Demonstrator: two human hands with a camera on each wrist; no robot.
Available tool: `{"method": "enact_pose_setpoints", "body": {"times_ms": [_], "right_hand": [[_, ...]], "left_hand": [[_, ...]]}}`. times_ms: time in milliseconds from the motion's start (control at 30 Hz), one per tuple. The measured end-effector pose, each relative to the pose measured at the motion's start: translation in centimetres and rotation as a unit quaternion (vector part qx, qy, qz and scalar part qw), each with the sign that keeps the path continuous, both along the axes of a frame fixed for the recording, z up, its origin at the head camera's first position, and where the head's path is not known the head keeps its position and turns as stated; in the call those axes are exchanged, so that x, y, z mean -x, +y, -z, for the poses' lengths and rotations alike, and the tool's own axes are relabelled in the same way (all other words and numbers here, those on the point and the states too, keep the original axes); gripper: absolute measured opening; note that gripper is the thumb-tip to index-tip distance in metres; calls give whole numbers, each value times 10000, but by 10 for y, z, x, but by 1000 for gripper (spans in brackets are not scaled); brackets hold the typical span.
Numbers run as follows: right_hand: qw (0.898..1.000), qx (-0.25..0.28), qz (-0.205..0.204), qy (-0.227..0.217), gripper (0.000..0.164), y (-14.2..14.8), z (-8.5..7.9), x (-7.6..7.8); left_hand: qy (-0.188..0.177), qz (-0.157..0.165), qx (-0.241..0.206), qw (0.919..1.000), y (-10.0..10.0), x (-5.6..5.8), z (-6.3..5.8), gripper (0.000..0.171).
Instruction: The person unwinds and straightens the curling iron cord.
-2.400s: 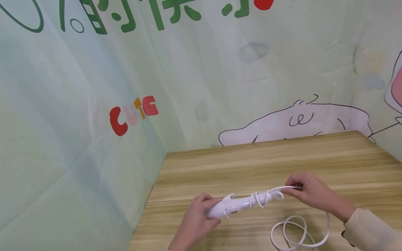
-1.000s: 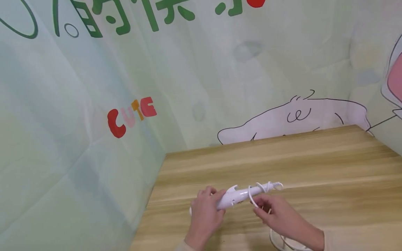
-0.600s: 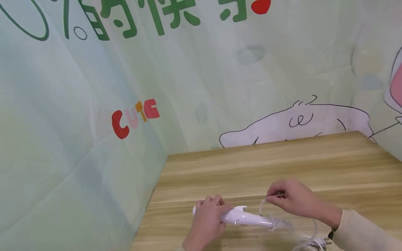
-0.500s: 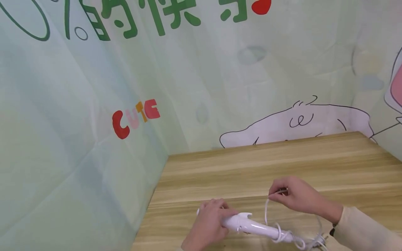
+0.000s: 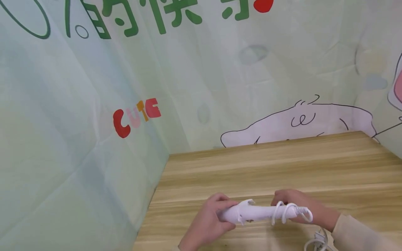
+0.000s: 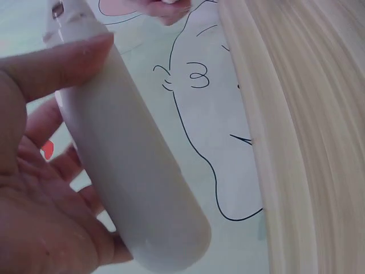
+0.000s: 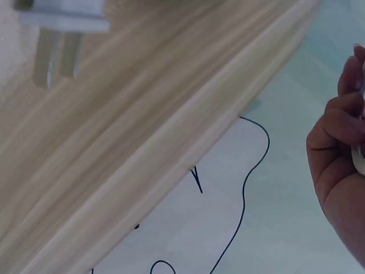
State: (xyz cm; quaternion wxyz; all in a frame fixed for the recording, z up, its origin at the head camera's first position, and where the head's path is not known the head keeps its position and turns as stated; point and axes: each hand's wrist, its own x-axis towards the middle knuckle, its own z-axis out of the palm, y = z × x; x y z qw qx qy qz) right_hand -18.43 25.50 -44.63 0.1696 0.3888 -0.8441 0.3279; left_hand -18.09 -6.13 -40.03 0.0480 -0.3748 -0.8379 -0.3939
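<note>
A white curling iron (image 5: 260,212) with a small fin-like lever is held nearly level over the wooden table in the head view. My left hand (image 5: 208,219) grips its thick, rounded end. In the left wrist view, the thumb lies across the front of the barrel (image 6: 125,154) and the fingers reach behind. White cord (image 5: 283,212) loops loosely around the thin handle end and leaves through a ribbed sleeve. Just behind that end, my right hand (image 5: 301,202) holds the cord, its fingertips partly hidden by the handle. Curled fingers (image 7: 336,131) also show at the right wrist view's edge.
A two-pin plug (image 5: 319,238) and loose cord sit low, below the right wrist; its prongs show in the right wrist view. The wooden table (image 5: 267,167) ends against printed fabric walls (image 5: 201,69) at the back and left.
The right hand has moved round the handle, from its front to above it and now behind, drawing the cord along. Its handle end has swung from tilted down to nearly level. The left hand keeps its grip.
</note>
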Motion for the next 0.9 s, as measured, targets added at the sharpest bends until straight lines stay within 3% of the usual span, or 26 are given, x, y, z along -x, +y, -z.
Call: {"method": "enact_pose_setpoints", "body": {"times_ms": [133,233,267,367,400,500,600,767,900], "right_hand": [[9970,-51,-126,767,24,-8,14,-6],[9960,-23,-385,803,31,-15,12,-9],[9967,64,-470,665,31,-18,11,-11],[9922,663,-890,-573,29,-26,2,-18],[9844,943,-1031,-1067,26,-29,0,-21],[9487,1722,-1380,-2266,19,-39,-5,-28],[9320,2012,-1540,-2591,16,-46,-4,-33],[9270,2221,-1380,-2690,11,-53,-5,-41],[9049,2404,-1320,-3254,13,-52,-11,-46]], "left_hand": [[503,-601,101,9969,4,-1,-3,52],[940,-970,256,9905,7,-2,-3,52],[1044,-1076,285,9883,8,-2,-3,52],[1303,-1388,335,9811,10,-2,-2,52],[1361,-1482,354,9789,10,-2,-2,52],[1486,-1712,351,9733,11,-2,-1,50],[1639,-1876,378,9677,12,-1,0,50],[1935,-2156,563,9555,12,1,3,48],[2200,-2360,1025,9410,9,3,8,46]]}}
